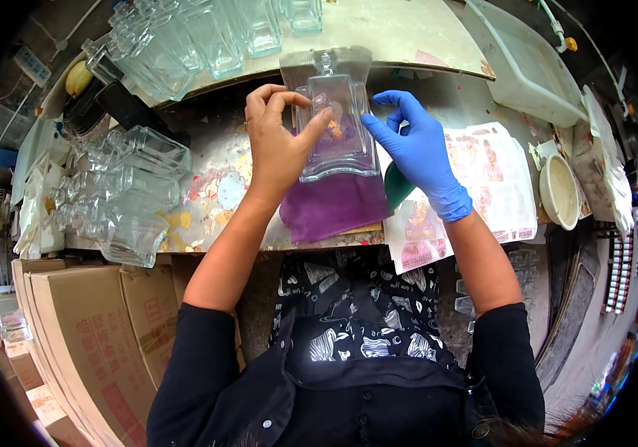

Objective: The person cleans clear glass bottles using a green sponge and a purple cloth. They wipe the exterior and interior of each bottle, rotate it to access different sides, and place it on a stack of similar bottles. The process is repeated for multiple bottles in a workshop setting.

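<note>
A clear glass bottle (pixel 336 127) is pinched by the bare left hand (pixel 278 141) over a purple cloth (pixel 334 208); its right edge is touched by the gloved right hand (pixel 416 149), fingers spread.

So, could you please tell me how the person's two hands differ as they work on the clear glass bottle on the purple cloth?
The left hand is bare; the right hand wears a blue glove. The left hand pinches with thumb and fingers at the front of the glass bottle, by a small gold-orange patch, while the right hand's fingertips touch the bottle's right edge. Both are on the same bottle, which lies on the purple cloth.
</note>
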Tool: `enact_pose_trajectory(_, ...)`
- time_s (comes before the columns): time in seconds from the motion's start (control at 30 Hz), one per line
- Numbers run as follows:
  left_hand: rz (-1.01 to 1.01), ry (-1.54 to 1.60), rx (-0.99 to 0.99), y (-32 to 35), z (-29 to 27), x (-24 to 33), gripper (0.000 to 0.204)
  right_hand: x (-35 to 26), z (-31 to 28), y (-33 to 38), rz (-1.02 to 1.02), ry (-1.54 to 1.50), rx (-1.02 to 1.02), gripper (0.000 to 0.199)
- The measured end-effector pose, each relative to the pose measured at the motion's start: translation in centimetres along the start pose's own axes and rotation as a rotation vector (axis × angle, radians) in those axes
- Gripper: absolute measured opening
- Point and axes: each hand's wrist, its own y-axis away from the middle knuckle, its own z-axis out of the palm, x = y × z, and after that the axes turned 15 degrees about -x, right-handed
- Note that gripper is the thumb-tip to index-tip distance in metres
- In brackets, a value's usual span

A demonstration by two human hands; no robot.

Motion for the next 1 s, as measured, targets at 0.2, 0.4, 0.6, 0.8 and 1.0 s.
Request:
enact_pose_trajectory(0.2,0.058,-0.106,-0.054,0.0,0.2,1.1,0.016,-0.2,0.1,-0.8,-0.113,-0.088,-0.118,0.037)
enact_pose_trajectory(0.4,0.102,-0.037,-0.13,0.2,-0.1,1.2,0.018,-0.2,1.1,-2.7,-0.155,-0.159,-0.228,0.024)
enact_pose_trajectory(0.6,0.047,0.223,-0.126,0.0,0.0,0.8,0.032,-0.4,1.4,-2.9,-0.166,-0.173,-0.208,0.016)
enact_pose_trajectory(0.8,0.098,0.137,-0.129,-0.5,-0.7,1.2,0.044,-0.5,1.3,-2.9,-0.162,-0.14,-0.211,0.016)
enact_pose_trajectory(1.0,0.077,0.028,-0.187,-1.3,-0.6,0.1,0.026,-0.4,1.3,-3.0,-0.132,-0.124,-0.214,0.016)
